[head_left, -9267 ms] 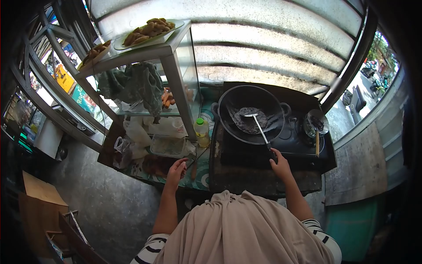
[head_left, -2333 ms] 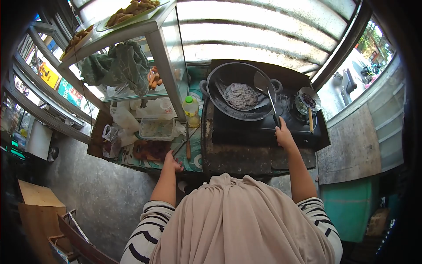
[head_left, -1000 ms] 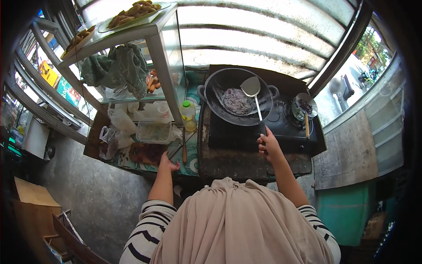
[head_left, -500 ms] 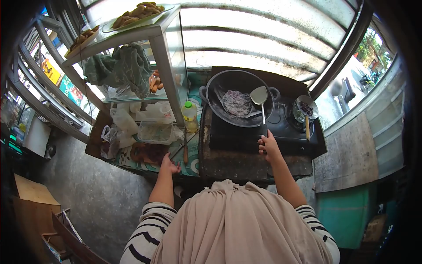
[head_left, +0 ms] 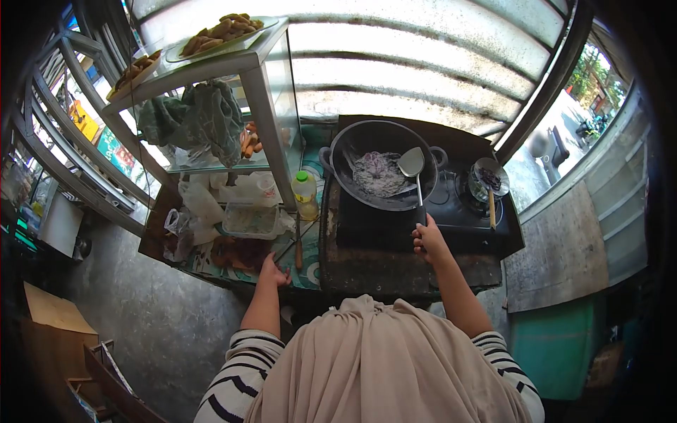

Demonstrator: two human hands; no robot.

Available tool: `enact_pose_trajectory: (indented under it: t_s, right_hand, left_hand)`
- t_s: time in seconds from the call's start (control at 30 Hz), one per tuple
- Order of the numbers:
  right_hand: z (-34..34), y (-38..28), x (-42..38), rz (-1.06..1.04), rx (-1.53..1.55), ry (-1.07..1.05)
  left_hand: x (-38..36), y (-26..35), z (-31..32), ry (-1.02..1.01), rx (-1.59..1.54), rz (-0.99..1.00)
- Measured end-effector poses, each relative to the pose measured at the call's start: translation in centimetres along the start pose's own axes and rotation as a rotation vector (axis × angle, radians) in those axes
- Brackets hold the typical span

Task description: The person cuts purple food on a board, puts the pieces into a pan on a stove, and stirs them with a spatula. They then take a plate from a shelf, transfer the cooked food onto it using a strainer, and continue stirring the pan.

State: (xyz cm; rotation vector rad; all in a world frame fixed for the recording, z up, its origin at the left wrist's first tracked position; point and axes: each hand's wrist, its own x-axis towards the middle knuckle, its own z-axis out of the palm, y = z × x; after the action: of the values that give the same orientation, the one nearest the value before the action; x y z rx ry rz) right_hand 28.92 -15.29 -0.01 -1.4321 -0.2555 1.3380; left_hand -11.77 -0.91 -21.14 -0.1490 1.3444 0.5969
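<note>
My right hand (head_left: 431,242) is wrapped round the dark handle of a metal wok spatula (head_left: 412,163). The spatula's broad blade is inside a dark two-handled wok (head_left: 343,185), at the right edge of a whitish, floury-looking mass (head_left: 381,173). The wok stands on the left side of a black stove (head_left: 451,199). My left hand (head_left: 275,272) rests at the counter's front edge, its fingers loosely apart and apparently holding nothing. Beside it are a brown board (head_left: 236,252) with something dark on it and a wooden-handled utensil (head_left: 298,255).
A small strainer (head_left: 491,176) with dark bits lies over the right burner. Left of the wok stand a green-capped bottle (head_left: 305,194), a clear plastic tub (head_left: 250,218) and plastic bags (head_left: 199,201). A glass display case (head_left: 278,120) rises behind them, with plates of brown food (head_left: 220,35) on top.
The spatula blade has shifted slightly left and lower in the wok against the whitish mass, which looks more broken up. My left hand stays at the counter edge. The whole view has tilted slightly.
</note>
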Motion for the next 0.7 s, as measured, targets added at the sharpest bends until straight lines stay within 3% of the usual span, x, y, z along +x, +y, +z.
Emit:
enact_pose_trajectory:
  t_s: [0.07, 0.13, 0.27, 0.33, 0.47, 0.57, 0.7]
  right_hand:
    - [-0.5, 0.0, 0.7, 0.042, -0.031, 0.025]
    - [-1.3, -0.4, 1.0, 0.137, 0.289, -0.221]
    - [-0.8, 0.0, 0.4, 0.049, 0.275, -0.183]
    - [-0.6, 0.3, 0.6, -0.008, 0.133, -0.057]
    - [-0.7, 0.0, 0.8, 0.072, 0.096, -0.039]
    - [-1.3, -0.2, 1.1, 0.111, 0.314, -0.208]
    - [0.0, 0.5, 0.6, -0.014, 0.097, -0.120]
  left_hand:
    - [0.4, 0.0, -0.2, -0.008, 0.030, 0.013]
    - [0.7, 0.2, -0.5, -0.039, 0.019, -0.025]
    - [0.8, 0.0, -1.2, -0.086, 0.046, -0.020]
    - [0.9, 0.0, -1.3, -0.130, 0.121, -0.015]
    - [-0.1, -0.3, -1.6, -0.181, 0.188, -0.003]
    - [-0.7, -0.6, -1.2, -0.173, 0.192, 0.011]
    - [-0.7, -1.2, -1.0, -0.139, 0.264, 0.045]
